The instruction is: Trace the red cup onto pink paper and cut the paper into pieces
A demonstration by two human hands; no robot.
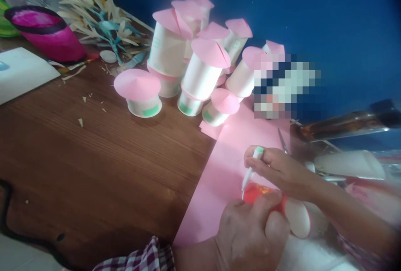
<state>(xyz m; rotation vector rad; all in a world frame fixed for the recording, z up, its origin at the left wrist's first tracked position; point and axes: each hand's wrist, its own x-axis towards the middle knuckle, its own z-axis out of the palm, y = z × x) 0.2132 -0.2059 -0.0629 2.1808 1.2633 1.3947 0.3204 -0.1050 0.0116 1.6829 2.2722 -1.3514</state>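
My left hand (250, 233) is closed round a red-and-white paper cup (294, 214) that lies on its side on a pink paper sheet (228, 166). My right hand (275, 168) pinches a white pen (250, 170) with its tip down at the red rim of the cup. Both hands sit at the lower right of the wooden table (94, 158).
Several white cups with pink paper cone lids (188, 66) stand at the back. A magenta cone (46, 31), dried leaves with teal ribbon (100, 20) and a white card (19, 72) lie at the left. Scissors (283, 141) and a shiny tube (351, 122) are at the right.
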